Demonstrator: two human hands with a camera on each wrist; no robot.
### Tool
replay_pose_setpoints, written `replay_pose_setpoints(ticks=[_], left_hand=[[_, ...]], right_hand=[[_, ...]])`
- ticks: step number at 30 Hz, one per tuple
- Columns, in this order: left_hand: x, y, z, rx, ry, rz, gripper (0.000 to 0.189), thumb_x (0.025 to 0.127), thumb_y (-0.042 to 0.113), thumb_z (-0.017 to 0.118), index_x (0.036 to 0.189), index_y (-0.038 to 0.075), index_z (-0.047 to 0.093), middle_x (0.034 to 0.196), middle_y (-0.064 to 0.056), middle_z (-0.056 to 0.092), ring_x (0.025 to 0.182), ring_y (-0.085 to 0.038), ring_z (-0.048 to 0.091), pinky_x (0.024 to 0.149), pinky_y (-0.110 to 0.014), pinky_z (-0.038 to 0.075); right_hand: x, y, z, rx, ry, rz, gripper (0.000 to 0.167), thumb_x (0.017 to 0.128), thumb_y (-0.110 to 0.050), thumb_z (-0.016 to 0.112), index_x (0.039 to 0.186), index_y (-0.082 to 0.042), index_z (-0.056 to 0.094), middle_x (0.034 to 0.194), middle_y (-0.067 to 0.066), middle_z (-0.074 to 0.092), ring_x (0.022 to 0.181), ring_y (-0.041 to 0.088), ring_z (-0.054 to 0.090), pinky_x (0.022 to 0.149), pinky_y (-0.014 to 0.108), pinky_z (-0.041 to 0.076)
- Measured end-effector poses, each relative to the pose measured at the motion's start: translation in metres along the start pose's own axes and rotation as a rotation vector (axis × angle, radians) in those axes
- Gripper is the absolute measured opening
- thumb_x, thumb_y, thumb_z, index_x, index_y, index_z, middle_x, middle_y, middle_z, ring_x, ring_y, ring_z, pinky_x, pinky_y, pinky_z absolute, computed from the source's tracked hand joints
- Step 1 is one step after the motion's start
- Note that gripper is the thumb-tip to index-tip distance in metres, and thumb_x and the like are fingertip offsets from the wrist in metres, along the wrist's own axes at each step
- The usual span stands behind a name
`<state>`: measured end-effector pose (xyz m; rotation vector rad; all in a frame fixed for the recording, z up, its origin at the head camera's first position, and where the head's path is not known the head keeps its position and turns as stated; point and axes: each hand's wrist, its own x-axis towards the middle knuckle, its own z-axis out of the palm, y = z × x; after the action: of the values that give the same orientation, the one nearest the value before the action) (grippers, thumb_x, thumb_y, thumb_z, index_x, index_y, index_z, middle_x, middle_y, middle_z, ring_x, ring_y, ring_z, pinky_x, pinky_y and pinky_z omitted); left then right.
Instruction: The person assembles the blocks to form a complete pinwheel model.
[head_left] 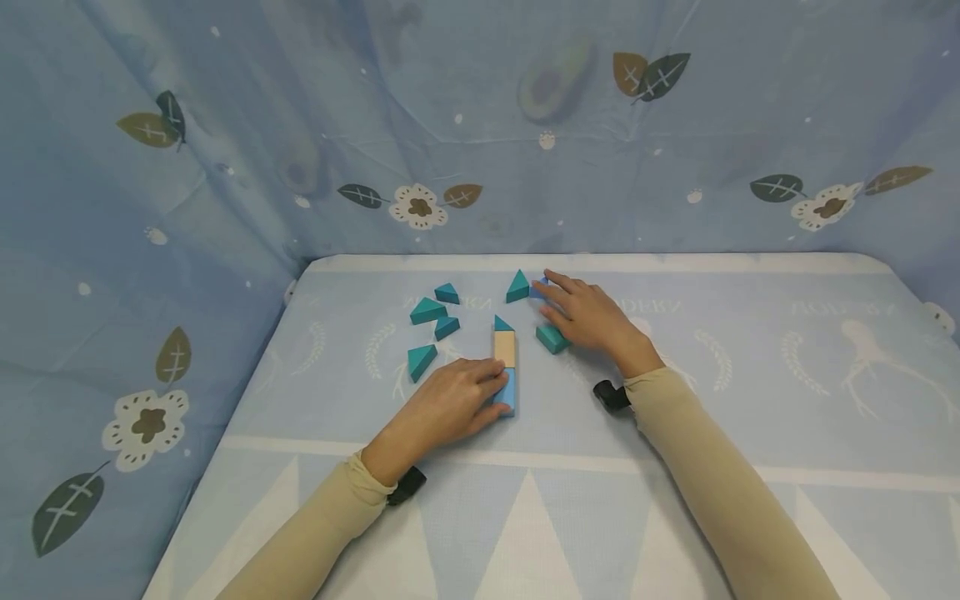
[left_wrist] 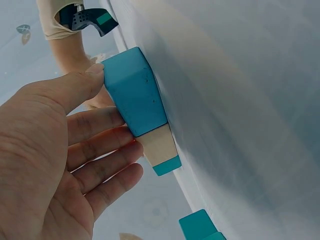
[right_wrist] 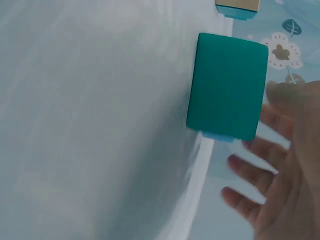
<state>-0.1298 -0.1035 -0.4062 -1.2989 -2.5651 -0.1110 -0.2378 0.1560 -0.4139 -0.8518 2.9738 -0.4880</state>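
My left hand (head_left: 452, 402) rests against the left side of a blue block (head_left: 510, 395), its thumb at the near corner and its fingers fairly straight. Beyond that block, in one line, lie a natural-wood block (head_left: 505, 348) and a small teal triangular block (head_left: 502, 323). My right hand (head_left: 588, 315) hovers with spread fingers over the right side of the group. Under it is a green block (right_wrist: 229, 86), apart from the thumb in the right wrist view. Near its fingertips are a blue block (head_left: 537, 290), partly hidden, and a green triangular block (head_left: 518, 287).
Left of the row lie several teal and green triangular blocks (head_left: 428, 311), one green block (head_left: 422, 362) nearest my left hand. A patterned cloth covers the table (head_left: 600, 500). Behind it hangs a blue printed curtain (head_left: 480, 108). Dark wrist cameras (head_left: 611, 396) sit under both forearms.
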Motion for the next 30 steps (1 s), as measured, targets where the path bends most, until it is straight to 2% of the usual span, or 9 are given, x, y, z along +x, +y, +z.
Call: replay_pose_setpoints(ticks=[5,12,17,23,30], left_hand=[[-0.001,0.0,0.001,-0.013,-0.01,-0.006,0.044,0.091,0.039,0.068,0.118,0.005,0.072,0.123,-0.007,0.066,0.116,-0.02,0.064,0.1,-0.033,0.051],[0.0,0.0,0.001,-0.011,-0.013,-0.01,0.044,0.091,0.04,0.069,0.118,0.005,0.071,0.123,-0.007,0.066,0.115,-0.02,0.064,0.1,-0.034,0.051],[0.001,-0.001,0.0,-0.003,-0.008,-0.001,0.043,0.091,0.039,0.069,0.117,0.005,0.072,0.122,-0.007,0.066,0.114,-0.02,0.065,0.099,-0.033,0.051],[0.001,-0.001,0.0,-0.001,-0.012,-0.006,0.044,0.09,0.04,0.069,0.117,0.005,0.072,0.123,-0.007,0.066,0.115,-0.02,0.064,0.098,-0.034,0.052],[0.001,-0.002,0.0,-0.024,-0.001,-0.007,0.043,0.09,0.039,0.07,0.116,0.004,0.072,0.124,-0.009,0.066,0.115,-0.021,0.064,0.098,-0.035,0.052]], right_hand=[[-0.012,-0.007,-0.007,-0.021,0.035,-0.028,0.049,0.104,-0.033,0.046,0.15,-0.015,0.042,0.158,0.015,0.032,0.14,0.039,0.038,0.11,0.06,0.034],[-0.047,-0.018,-0.007,-0.051,0.079,-0.059,0.053,0.101,-0.035,0.053,0.149,-0.014,0.043,0.155,0.013,0.037,0.138,0.036,0.041,0.111,0.059,0.034],[-0.066,-0.024,-0.003,-0.074,0.097,-0.083,0.049,0.1,-0.033,0.057,0.143,-0.012,0.051,0.151,0.013,0.043,0.134,0.036,0.047,0.108,0.057,0.038],[-0.07,-0.039,-0.002,-0.116,0.117,-0.1,0.043,0.099,-0.033,0.058,0.134,-0.009,0.061,0.142,0.013,0.054,0.125,0.033,0.055,0.102,0.053,0.045],[-0.07,-0.044,0.002,-0.135,0.112,-0.076,0.044,0.097,-0.028,0.061,0.134,-0.005,0.06,0.141,0.013,0.055,0.124,0.032,0.055,0.097,0.052,0.048]])
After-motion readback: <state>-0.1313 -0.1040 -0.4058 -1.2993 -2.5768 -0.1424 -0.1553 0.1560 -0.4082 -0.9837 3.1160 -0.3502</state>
